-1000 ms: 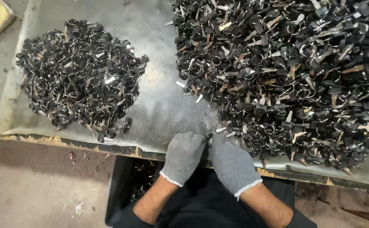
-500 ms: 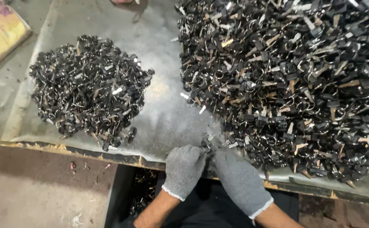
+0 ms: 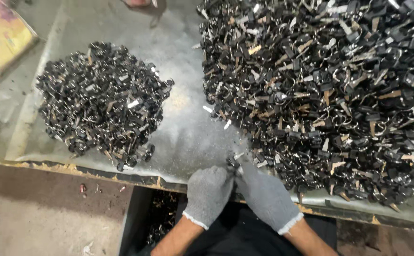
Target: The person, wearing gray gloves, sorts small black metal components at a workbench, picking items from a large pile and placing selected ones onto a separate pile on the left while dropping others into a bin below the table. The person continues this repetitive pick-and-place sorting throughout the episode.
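A smaller heap of black clips lies at left on the grey metal sheet, well apart from the large heap at right, which keeps the two lots separate. At the near edge, the gloved left hand and right hand meet, fingertips pinching one small clip between them.

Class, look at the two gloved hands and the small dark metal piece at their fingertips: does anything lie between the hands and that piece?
Nothing visible does. The left hand and right hand, both in grey gloves, meet fingertip to fingertip directly on the small dark piece at the near edge of the large pile. The metal sheet around them is bare.
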